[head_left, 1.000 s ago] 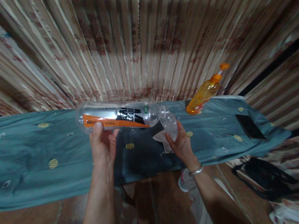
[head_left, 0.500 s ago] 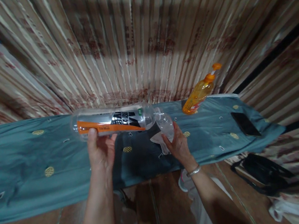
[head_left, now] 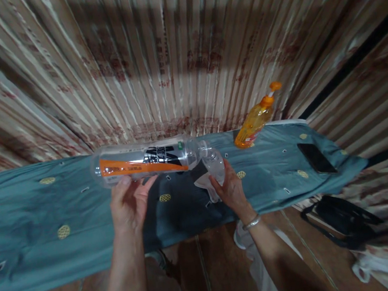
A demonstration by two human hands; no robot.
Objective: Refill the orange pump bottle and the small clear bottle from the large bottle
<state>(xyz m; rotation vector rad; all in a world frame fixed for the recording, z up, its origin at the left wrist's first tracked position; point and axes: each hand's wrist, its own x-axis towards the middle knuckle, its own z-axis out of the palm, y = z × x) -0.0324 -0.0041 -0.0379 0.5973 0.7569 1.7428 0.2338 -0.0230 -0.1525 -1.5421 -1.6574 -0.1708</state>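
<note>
My left hand (head_left: 129,200) holds a large clear plastic bottle (head_left: 142,161) from below, with the thumb on its near side. The bottle lies level in the air, its silver, orange and black label facing me and its mouth pointing right. My right hand (head_left: 230,186) grips a small clear plastic container (head_left: 214,164) right at the bottle's mouth. Whether the two rims touch I cannot tell. Below the container and beside my right fingers shows a thin whitish translucent piece (head_left: 204,182), its kind unclear.
A teal patterned cloth (head_left: 93,227) covers the long table. An orange pump bottle (head_left: 254,125) stands at the back right, and a black phone (head_left: 316,157) lies near the right end. Pleated curtains (head_left: 159,49) hang behind. A black bag (head_left: 341,218) is on the floor at right.
The large bottle has turned a little about its length, and my left thumb has slid lower on its near side. My right hand and the small container keep nearly the same pose.
</note>
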